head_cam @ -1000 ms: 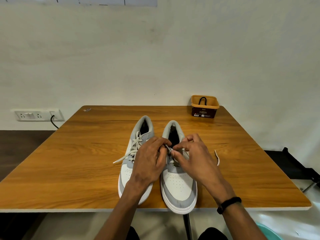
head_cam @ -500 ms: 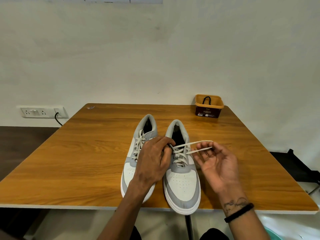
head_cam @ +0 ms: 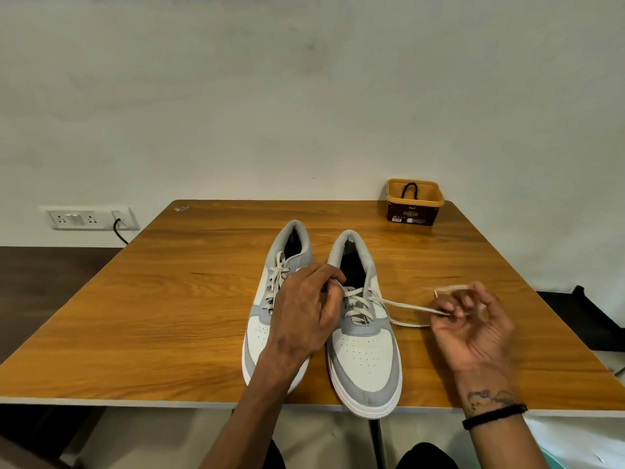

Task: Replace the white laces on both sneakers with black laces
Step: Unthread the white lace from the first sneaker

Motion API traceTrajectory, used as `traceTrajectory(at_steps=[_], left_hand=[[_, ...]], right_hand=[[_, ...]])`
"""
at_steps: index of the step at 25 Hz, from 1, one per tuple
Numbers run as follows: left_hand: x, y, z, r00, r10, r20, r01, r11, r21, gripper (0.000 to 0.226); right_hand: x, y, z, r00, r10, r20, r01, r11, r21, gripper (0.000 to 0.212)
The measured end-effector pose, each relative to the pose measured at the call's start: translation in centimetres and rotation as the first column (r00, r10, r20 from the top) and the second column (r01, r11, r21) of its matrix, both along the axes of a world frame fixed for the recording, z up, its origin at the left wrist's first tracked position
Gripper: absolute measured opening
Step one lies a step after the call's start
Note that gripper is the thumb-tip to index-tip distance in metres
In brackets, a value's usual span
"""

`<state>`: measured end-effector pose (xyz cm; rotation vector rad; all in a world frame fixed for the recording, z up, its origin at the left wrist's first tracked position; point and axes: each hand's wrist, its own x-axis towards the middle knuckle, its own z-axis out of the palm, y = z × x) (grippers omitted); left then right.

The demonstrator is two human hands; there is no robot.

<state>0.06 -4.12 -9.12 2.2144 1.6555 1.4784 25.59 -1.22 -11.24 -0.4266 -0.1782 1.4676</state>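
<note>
Two grey-and-white sneakers stand side by side on the wooden table (head_cam: 169,316), toes toward me. The left sneaker (head_cam: 267,299) keeps its white laces crossed. On the right sneaker (head_cam: 363,353) the white lace (head_cam: 402,304) is untied and one end stretches out to the right. My right hand (head_cam: 473,326) pinches that stretched end, palm up, to the right of the shoe. My left hand (head_cam: 304,313) lies over the gap between the shoes and pinches the other lace end at the right sneaker's top eyelets. A black lace (head_cam: 410,188) pokes out of an orange tub (head_cam: 414,204) at the far right.
The right sneaker's toe overhangs the table's near edge. A wall socket plate (head_cam: 88,218) with a black cable sits at the left, beyond the table. A dark object (head_cam: 588,319) lies on the floor at the right.
Both hands were together at the right sneaker's knot. My right hand has since drawn one lace end out to the right, well clear of the shoe; my left hand stayed at the eyelets.
</note>
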Motion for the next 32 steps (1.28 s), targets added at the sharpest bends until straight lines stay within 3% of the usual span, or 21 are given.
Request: traceTrajectory(at_steps=[2, 3, 4, 5, 6, 7, 8, 10, 12, 14, 15, 16, 17, 19, 22, 25, 26, 27, 29, 31, 32], left_hand=[[0.1, 0.0, 0.0, 1.0, -0.003, 0.023, 0.003, 1.0, 0.005, 0.024], [0.2, -0.1, 0.1, 1.0, -0.004, 0.005, 0.004, 1.0, 0.006, 0.023], [0.3, -0.1, 0.1, 0.999, 0.002, -0.033, -0.002, 1.0, 0.004, 0.023], [0.3, 0.1, 0.1, 0.997, 0.009, -0.072, -0.009, 1.0, 0.002, 0.024], [0.3, 0.2, 0.0, 0.995, 0.014, -0.095, -0.015, 1.0, -0.001, 0.026], [0.2, 0.3, -0.1, 0.994, 0.015, -0.106, -0.016, 1.0, -0.005, 0.028], [0.2, 0.3, 0.0, 0.993, 0.015, -0.115, -0.016, 1.0, -0.013, 0.029], [0.8, 0.6, 0.8, 0.989, 0.013, -0.15, -0.027, 0.996, -0.087, 0.031], [1.7, 1.0, 1.9, 0.986, -0.02, -0.165, -0.016, 0.976, -0.216, 0.032], [2.3, 1.0, 2.6, 0.999, -0.045, -0.018, 0.036, 0.939, -0.342, 0.026], [2.2, 0.8, 3.0, 0.984, -0.043, 0.172, 0.112, 0.902, -0.416, 0.024], [2.0, 0.3, 3.4, 0.909, -0.025, 0.416, 0.237, 0.853, -0.466, 0.026], [1.7, -0.3, 3.8, 0.777, 0.017, 0.629, 0.368, 0.799, -0.477, 0.027], [0.7, -1.7, 4.6, 0.505, 0.13, 0.853, 0.501, 0.761, -0.412, 0.026], [-2.1, -3.1, 8.1, 0.149, 0.088, 0.985, 0.536, 0.83, -0.155, 0.026], [-6.9, -3.2, 12.7, -0.064, -0.016, 0.998, 0.403, 0.914, 0.041, 0.039], [-8.4, -3.2, 14.1, -0.056, 0.0, 0.998, 0.319, 0.948, 0.018, 0.042], [-10.0, -3.1, 14.8, 0.024, 0.035, 0.999, 0.213, 0.976, -0.04, 0.042], [-12.1, -3.1, 14.6, 0.369, 0.21, 0.906, -0.03, 0.976, -0.214, 0.033], [-12.5, -2.9, 12.5, 0.695, 0.407, 0.592, -0.262, 0.911, -0.319, 0.032], [-11.9, -2.9, 11.2, 0.795, 0.463, 0.393, -0.372, 0.883, -0.288, 0.038]], right_hand=[[1.2, 0.5, -0.2, 0.989, -0.03, 0.143, 0.038, 0.998, -0.051, 0.016], [1.5, 0.4, 0.1, 0.942, -0.028, 0.335, 0.064, 0.993, -0.095, 0.011], [1.4, 0.3, 0.4, 0.806, -0.009, 0.592, 0.103, 0.987, -0.125, 0.008], [1.0, 0.1, 0.7, 0.566, 0.019, 0.824, 0.152, 0.98, -0.127, 0.016], [0.4, -0.2, 1.0, 0.297, 0.004, 0.955, 0.18, 0.982, -0.06, 0.029], [-0.5, -0.7, 1.5, 0.067, -0.066, 0.996, 0.123, 0.991, 0.058, 0.044], [-1.6, -1.1, 2.4, -0.097, -0.154, 0.983, -0.016, 0.988, 0.153, 0.06], [-3.7, -1.3, 4.3, -0.302, -0.236, 0.924, -0.313, 0.94, 0.138, 0.086], [-5.3, -1.0, 5.5, -0.467, -0.244, 0.85, -0.433, 0.901, 0.022, 0.099], [-6.0, -0.5, 5.3, -0.462, -0.214, 0.861, -0.452, 0.892, -0.021, 0.103], [-6.1, -0.5, 5.0, -0.434, -0.19, 0.881, -0.448, 0.894, -0.028, 0.104], [-6.0, -0.5, 4.7, -0.414, -0.17, 0.894, -0.434, 0.901, -0.029, 0.106], [-6.0, -0.5, 4.5, -0.404, -0.158, 0.901, -0.42, 0.907, -0.029, 0.107], [-5.9, -0.6, 3.9, -0.388, -0.148, 0.91, -0.409, 0.912, -0.026, 0.109], [-6.0, -1.0, 4.0, -0.368, -0.141, 0.919, -0.391, 0.92, -0.015, 0.108], [-6.0, -1.3, 4.1, -0.364, -0.143, 0.92, -0.378, 0.926, -0.006, 0.107], [-6.0, -1.4, 4.1, -0.366, -0.147, 0.919, -0.379, 0.926, -0.003, 0.107], [-6.0, -1.5, 4.2, -0.371, -0.151, 0.916, -0.386, 0.923, -0.004, 0.105], [-6.1, -1.4, 4.6, -0.401, -0.163, 0.902, -0.432, 0.902, -0.028, 0.098], [-6.2, -1.4, 5.6, -0.471, -0.163, 0.867, -0.486, 0.868, -0.101, 0.081], [-6.2, -1.5, 6.2, -0.5, -0.156, 0.852, -0.499, 0.856, -0.136, 0.069]])
